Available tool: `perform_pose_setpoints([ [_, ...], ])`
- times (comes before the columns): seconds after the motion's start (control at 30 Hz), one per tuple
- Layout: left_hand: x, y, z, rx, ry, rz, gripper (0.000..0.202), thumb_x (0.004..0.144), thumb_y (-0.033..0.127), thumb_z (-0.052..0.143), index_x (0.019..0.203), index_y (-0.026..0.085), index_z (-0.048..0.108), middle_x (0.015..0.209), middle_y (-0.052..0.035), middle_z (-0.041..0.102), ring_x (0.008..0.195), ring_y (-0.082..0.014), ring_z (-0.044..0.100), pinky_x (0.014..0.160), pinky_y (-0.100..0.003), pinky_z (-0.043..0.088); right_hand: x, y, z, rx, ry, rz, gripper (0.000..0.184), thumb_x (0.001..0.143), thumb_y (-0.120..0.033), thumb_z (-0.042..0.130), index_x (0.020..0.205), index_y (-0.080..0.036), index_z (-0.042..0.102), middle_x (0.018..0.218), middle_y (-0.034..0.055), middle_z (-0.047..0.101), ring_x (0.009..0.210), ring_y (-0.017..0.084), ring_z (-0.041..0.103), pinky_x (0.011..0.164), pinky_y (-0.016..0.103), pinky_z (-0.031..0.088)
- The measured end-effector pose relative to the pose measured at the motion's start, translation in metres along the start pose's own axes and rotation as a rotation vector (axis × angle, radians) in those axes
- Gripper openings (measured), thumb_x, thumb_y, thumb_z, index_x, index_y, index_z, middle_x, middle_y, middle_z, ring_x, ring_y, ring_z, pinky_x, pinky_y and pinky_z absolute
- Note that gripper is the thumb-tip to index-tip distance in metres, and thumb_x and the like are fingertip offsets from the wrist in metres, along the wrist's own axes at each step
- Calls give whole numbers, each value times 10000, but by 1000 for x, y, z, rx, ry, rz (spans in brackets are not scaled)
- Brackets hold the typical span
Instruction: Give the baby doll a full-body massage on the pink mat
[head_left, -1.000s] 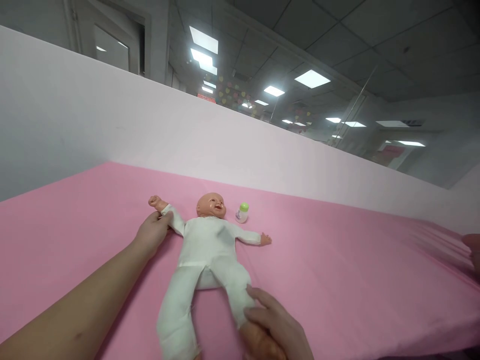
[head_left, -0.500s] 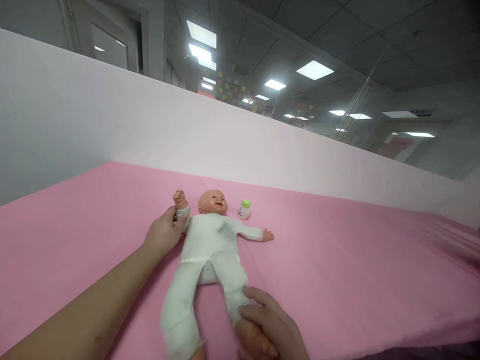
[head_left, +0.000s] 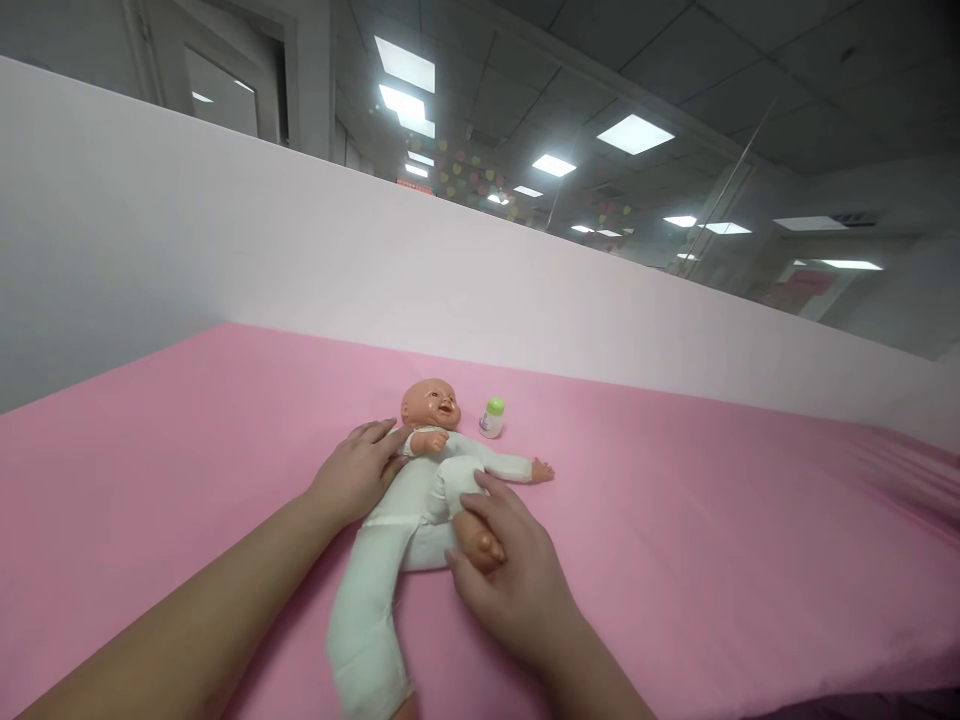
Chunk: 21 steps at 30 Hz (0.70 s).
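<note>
A baby doll (head_left: pixel 420 490) in a white one-piece suit lies on its back on a pink sheet (head_left: pixel 675 520). My left hand (head_left: pixel 356 472) grips the doll's arm on the left and folds it over the chest. My right hand (head_left: pixel 510 570) is wrapped around the doll's bare foot, with that leg bent up toward the belly. The doll's other leg stretches toward me, and its other arm lies out to the right. A small white bottle with a green cap (head_left: pixel 492 417) stands just right of the doll's head.
A white partition wall (head_left: pixel 300 260) runs along the far side of the pink surface. Behind it are a ceiling with light panels and glass walls. The sheet's near edge shows at the bottom right.
My left hand has swung the doll's arm from out at the side up and over onto its chest. My right hand has pushed the doll's foot up, bending the leg toward the body.
</note>
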<state>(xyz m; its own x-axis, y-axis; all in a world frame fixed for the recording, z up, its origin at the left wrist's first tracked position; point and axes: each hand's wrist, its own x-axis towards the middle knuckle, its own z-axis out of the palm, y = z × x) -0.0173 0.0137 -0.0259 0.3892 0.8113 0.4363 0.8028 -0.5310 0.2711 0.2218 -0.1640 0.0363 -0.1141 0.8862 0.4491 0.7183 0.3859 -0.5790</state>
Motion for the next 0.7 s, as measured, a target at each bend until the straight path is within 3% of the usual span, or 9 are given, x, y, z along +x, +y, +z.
perform_pose_setpoints([
  [0.17,-1,4,-2,-35,-1,-39,539,1022,456,476,1535,318,568,1566,-109,560,1436,-352,501,1159,-526,428,4,18,16,52,-12,78,514,854,-253,748,1360,-220,663,1583,138,533,1484,326,494,1202,550,456],
  [0.37,-1,8,-5,-247,51,-166,524,1029,487,447,1507,313,569,1472,-91,642,1332,-324,595,1077,-461,469,-15,16,7,17,55,-46,480,847,-226,711,1324,-193,675,1552,184,552,1448,332,540,1148,523,523],
  [0.53,2,-13,0,-410,107,-534,533,1032,590,358,1392,265,579,1130,-109,761,1004,-342,711,807,-423,510,-47,15,-5,-55,87,-143,498,771,-172,722,1267,-212,701,1446,156,647,1317,320,661,1069,429,599],
  [0.7,7,-35,12,-512,174,-801,530,997,648,378,1220,217,591,1085,-157,748,925,-366,713,748,-455,508,-88,25,-1,-46,16,-185,480,778,-244,804,1248,-295,727,1358,75,699,1071,260,779,886,302,669],
])
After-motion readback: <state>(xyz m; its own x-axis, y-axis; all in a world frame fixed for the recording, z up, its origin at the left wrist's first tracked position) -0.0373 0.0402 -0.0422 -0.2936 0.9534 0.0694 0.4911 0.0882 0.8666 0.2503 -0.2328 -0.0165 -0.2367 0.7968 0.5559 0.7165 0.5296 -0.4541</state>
